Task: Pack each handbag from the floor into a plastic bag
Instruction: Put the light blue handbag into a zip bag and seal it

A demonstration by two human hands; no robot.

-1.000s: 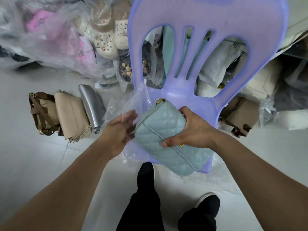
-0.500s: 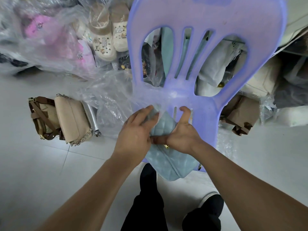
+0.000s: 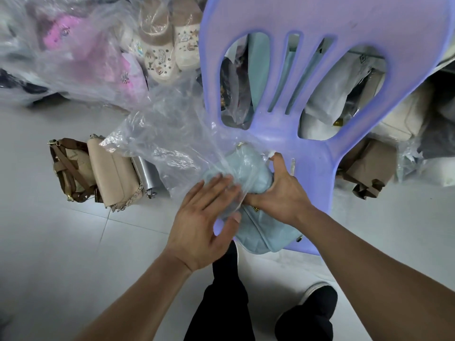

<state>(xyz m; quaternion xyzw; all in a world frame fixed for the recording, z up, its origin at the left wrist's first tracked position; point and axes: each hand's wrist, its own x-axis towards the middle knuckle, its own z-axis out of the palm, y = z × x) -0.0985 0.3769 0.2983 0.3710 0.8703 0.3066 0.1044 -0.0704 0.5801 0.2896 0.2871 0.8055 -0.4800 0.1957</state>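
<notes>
Beige handbag (image 3: 115, 174), brown handbag (image 3: 70, 168) on floor left of left hand (image 3: 204, 217); purple chair (image 3: 320, 153) behind. Left hand flat, spread on plastic bag (image 3: 172, 143); right hand (image 3: 280, 193) grips blue handbag (image 3: 266, 232), now half inside bag.

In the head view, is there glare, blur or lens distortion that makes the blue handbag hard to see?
Head view: bright glare streaks on the clear plastic bag veil the upper half of the blue handbag; left hand fingertips slightly motion-blurred; wide-angle lens bends the purple chair back; lighting soft, shadows faint.

both hands meet ahead: left hand (image 3: 206, 225) spread flat, right hand (image 3: 283, 193) clenched, forearms angled inward.
</notes>
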